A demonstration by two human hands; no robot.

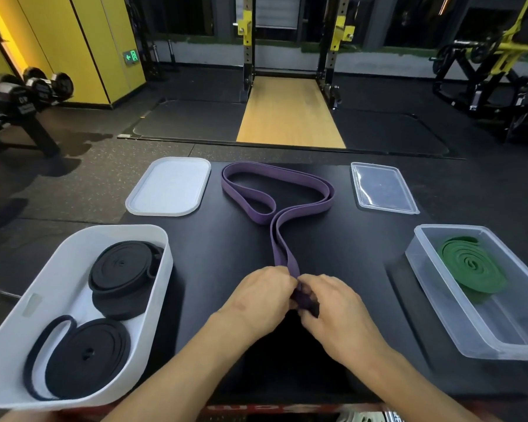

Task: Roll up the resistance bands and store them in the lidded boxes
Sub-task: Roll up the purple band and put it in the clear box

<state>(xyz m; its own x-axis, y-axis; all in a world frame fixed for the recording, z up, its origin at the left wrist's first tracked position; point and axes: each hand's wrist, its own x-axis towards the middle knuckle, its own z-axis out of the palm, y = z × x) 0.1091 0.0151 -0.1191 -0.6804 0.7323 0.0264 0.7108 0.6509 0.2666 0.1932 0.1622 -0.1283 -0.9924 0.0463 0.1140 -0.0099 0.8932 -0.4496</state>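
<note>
Flat purple rubber band [279,239] lies looped on black tabletop [226,254]; left hand [256,296] and right hand [336,309] both pinch its near end. Left of band: white plastic box [119,228], 2 black coils [122,266]. Right: clear box [448,228], 1 green coil [470,263].

Pretty dim gym, dark speckled rubber floor [73,190] everywhere. Yellow wall panels [73,41] glow beside a dumbbell rack [22,99]. Straight ahead a squat rack [247,56] stands over a wooden lifting platform [287,114], with a green exit sign [131,57] lit up.
</note>
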